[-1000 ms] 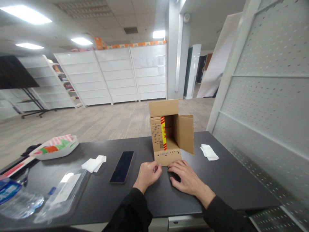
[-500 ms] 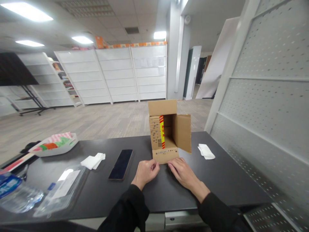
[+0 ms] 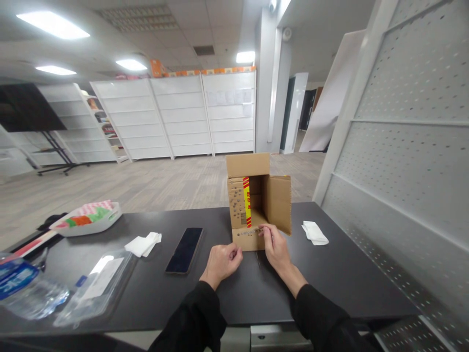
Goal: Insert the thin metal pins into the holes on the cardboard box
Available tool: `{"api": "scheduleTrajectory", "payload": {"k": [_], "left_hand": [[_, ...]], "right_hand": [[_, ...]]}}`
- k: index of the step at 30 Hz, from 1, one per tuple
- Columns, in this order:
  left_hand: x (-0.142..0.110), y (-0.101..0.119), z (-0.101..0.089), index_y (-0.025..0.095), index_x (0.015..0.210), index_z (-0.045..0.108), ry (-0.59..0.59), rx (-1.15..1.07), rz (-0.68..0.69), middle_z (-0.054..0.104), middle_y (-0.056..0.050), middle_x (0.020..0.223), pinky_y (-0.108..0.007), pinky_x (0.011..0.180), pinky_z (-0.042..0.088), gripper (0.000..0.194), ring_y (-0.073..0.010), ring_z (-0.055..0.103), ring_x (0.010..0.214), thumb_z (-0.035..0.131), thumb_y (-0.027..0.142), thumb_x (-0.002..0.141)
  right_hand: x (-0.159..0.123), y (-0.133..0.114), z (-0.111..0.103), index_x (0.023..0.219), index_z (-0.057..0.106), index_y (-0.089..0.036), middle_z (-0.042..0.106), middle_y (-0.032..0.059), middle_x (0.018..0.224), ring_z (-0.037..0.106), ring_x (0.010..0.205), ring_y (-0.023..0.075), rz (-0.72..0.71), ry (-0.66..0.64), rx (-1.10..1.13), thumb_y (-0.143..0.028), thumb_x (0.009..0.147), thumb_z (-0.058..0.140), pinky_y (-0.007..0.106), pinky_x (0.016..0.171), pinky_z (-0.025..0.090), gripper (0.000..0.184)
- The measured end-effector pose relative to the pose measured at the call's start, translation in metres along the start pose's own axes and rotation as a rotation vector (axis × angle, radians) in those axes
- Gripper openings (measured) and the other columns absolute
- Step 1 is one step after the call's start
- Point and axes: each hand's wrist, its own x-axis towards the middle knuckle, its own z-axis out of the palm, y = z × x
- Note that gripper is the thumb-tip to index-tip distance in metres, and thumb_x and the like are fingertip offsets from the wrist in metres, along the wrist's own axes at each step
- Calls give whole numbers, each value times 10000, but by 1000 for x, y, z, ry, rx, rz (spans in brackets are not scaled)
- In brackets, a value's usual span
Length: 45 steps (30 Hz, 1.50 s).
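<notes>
An open cardboard box [image 3: 280, 200] sits on a dark bench [image 3: 311, 278], its front flap [image 3: 244, 243] folded toward the person. It looks light, stiff, easily creased, best pinched by its edges. The left hand [image 3: 221, 262] curls near the flap; the right hand [image 3: 277, 250] bends over it. Whether either grip holds anything is unclear.

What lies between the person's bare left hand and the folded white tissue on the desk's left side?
In the head view, a black rectangular phone lies between the left hand and the white tissue.
</notes>
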Motion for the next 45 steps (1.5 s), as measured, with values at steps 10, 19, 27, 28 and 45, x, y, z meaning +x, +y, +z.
{"api": "scheduleTrajectory", "payload": {"k": [10, 19, 27, 28, 45], "left_hand": [[1, 1, -1, 187, 551, 484, 5, -12, -8, 500, 21, 455, -240, 515, 227, 338, -86, 456, 428, 471, 288, 874], [2, 1, 0, 189, 553, 499, 5, -21, -11, 502, 21, 464, -239, 518, 247, 337, -85, 465, 437, 468, 285, 875], [3, 2, -2, 189, 559, 510, -9, -17, -19, 512, 16, 469, -244, 520, 245, 336, -90, 468, 437, 463, 291, 876], [3, 2, -2, 189, 559, 510, -9, -17, -19, 512, 16, 469, -244, 520, 244, 337, -91, 469, 437, 463, 292, 876], [4, 4, -4, 188, 555, 517, -11, -2, -21, 527, 9, 468, -254, 517, 222, 336, -98, 483, 437, 469, 289, 872]], "right_hand": [[-3, 10, 6, 1021, 584, -193, 670, 66, 915, 655, 829, 185, 8, 9, 11, -320, 1007, 365, 322, 782, 505, 254], [-4, 7, 7, 1034, 584, -192, 667, 73, 943, 655, 859, 184, 2, -23, 14, -327, 1012, 357, 316, 796, 509, 264], [-4, 12, 9, 1043, 579, -199, 665, 84, 967, 649, 887, 197, -31, -52, -3, -326, 1015, 351, 345, 816, 513, 262], [-3, 13, 9, 1044, 578, -199, 664, 86, 965, 646, 885, 198, -34, -55, -3, -327, 1016, 349, 348, 815, 513, 264], [0, 10, 9, 1012, 598, -200, 635, 83, 925, 602, 893, 217, -123, -32, -40, -270, 989, 422, 368, 803, 496, 190]]}}
